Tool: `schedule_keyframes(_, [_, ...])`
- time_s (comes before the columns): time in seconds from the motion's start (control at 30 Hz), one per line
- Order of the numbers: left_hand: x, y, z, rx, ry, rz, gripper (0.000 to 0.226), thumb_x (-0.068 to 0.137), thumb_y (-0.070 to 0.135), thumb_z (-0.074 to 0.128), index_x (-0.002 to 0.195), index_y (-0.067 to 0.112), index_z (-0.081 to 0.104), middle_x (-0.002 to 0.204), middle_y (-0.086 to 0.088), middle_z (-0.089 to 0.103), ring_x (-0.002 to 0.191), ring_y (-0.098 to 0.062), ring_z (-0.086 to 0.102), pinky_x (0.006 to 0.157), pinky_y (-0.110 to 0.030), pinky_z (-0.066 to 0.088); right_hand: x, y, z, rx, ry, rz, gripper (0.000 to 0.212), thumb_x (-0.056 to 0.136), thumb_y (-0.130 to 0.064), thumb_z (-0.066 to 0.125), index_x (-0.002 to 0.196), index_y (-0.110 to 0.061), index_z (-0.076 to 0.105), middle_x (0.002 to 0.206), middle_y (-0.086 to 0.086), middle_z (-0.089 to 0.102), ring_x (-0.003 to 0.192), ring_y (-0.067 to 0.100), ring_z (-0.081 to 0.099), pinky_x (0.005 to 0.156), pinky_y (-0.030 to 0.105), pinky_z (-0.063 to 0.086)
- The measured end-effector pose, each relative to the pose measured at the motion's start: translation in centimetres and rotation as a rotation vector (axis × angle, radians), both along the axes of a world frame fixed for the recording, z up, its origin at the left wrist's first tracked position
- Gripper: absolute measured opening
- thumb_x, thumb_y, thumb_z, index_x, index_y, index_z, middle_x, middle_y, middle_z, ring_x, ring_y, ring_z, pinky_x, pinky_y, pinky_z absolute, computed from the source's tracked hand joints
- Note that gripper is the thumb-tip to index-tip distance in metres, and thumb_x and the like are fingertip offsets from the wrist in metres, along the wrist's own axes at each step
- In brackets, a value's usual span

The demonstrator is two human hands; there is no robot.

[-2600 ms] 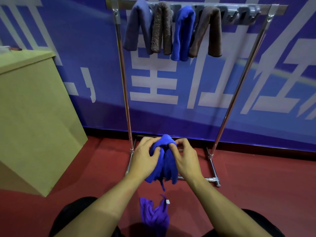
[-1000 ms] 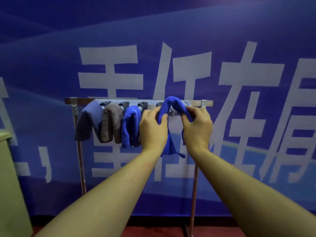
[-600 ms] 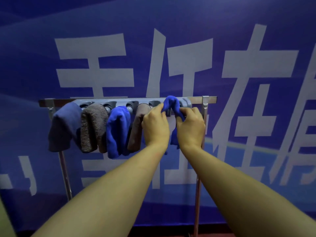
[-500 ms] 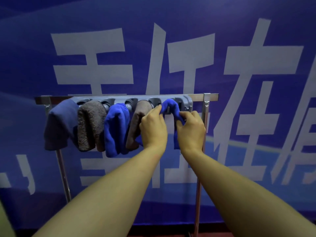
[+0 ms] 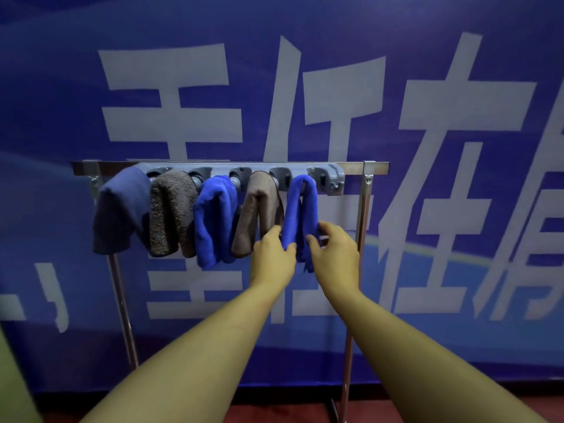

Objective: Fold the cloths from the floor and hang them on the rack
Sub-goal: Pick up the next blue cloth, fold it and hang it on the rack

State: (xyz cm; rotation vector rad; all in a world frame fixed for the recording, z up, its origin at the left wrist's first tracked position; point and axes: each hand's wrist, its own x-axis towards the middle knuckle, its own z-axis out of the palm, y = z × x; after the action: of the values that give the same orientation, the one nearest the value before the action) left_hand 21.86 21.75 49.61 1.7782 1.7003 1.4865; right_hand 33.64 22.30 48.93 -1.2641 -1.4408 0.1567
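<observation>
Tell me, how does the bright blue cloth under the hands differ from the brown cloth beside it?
The bright blue cloth is vivid blue, the brown cloth dull tan. The left hand and right hand pinch the bright blue cloth's lower end; the brown cloth hangs free. The bright blue cloth reaches lower than the brown. Both drape folded over the rack.

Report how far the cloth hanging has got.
Done: four folded cloths hang on the rack: navy, grey, blue, brown. In hand: a fifth cloth, blue, is draped over its hook, with the left hand and right hand gripping its lower end. Left: letting go; the rightmost hook is bare. The floor below is mostly out of view.
</observation>
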Motion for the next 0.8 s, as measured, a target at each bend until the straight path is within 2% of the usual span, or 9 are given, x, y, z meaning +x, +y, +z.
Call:
schedule_keyframes(0.1, [-1.1, -1.6, -1.6, -0.049, 0.004, -0.009, 0.026, 0.093, 0.026, 0.066, 0.118, 0.020, 0.062, 0.105, 0.000, 0.072, 0.092, -0.020, 0.067, 0.078, -0.038, 0.057, -0.2, -2.6, -1.7, -0.038, 0.054, -0.013, 0.036, 0.098, -0.024, 0.063, 0.134, -0.023, 0.059, 0.117, -0.007, 0.065, 0.095, 0.008, 0.063, 0.081, 0.028, 0.056])
schedule_keyframes(0.17, [-1.9, -3.3, -2.8, -0.082, 0.012, -0.021, 0.039, 0.093, 0.031, 0.067, 0.130, 0.022, 0.059, 0.119, 0.004, 0.069, 0.105, -0.017, 0.066, 0.088, -0.038, 0.056, -0.6, -4.6, -3.3, -0.030, 0.060, -0.045, 0.036, 0.099, -0.026, 0.062, 0.135, -0.024, 0.057, 0.121, -0.009, 0.062, 0.098, 0.008, 0.062, 0.080, 0.025, 0.052])
schedule_keyframes(0.27, [-3.6, -6.2, -5.8, -0.151, 0.052, -0.024, 0.047, 0.095, 0.037, 0.064, 0.138, 0.023, 0.052, 0.133, 0.008, 0.062, 0.115, -0.014, 0.063, 0.095, -0.037, 0.053, -1.6, -8.0, -6.9, -0.096, 0.029, -0.042, 0.037, 0.099, -0.028, 0.061, 0.135, -0.025, 0.056, 0.123, -0.011, 0.061, 0.097, 0.009, 0.063, 0.077, 0.027, 0.052])
schedule_keyframes(0.4, [-7.0, -11.5, -12.9, -0.241, 0.118, 0.000, 0.040, 0.094, 0.040, 0.061, 0.132, 0.027, 0.057, 0.127, 0.012, 0.066, 0.107, -0.012, 0.066, 0.093, -0.037, 0.053, -4.2, -12.9, -13.7, -0.208, -0.050, 0.006, 0.030, 0.097, -0.029, 0.064, 0.126, -0.023, 0.062, 0.119, -0.009, 0.066, 0.098, 0.014, 0.066, 0.083, 0.040, 0.055])
schedule_keyframes(0.57, [-11.8, -18.1, -23.4, -0.425, 0.098, 0.039, 0.035, 0.094, 0.034, 0.062, 0.127, 0.023, 0.062, 0.122, 0.008, 0.069, 0.099, -0.013, 0.069, 0.092, -0.033, 0.053, -8.0, -18.4, -23.0, -0.374, -0.099, 0.075, 0.026, 0.094, -0.028, 0.067, 0.120, -0.024, 0.065, 0.115, -0.008, 0.067, 0.094, 0.012, 0.066, 0.085, 0.038, 0.054])
schedule_keyframes(0.8, [-17.4, -23.1, -36.4, -0.654, 0.002, 0.015, 0.033, 0.093, 0.027, 0.066, 0.125, 0.019, 0.064, 0.118, 0.002, 0.072, 0.099, -0.017, 0.069, 0.093, -0.033, 0.053, -12.0, -22.6, -35.5, -0.652, -0.191, 0.124, 0.032, 0.094, -0.030, 0.065, 0.124, -0.024, 0.061, 0.120, -0.006, 0.064, 0.106, 0.020, 0.066, 0.088, 0.039, 0.053])
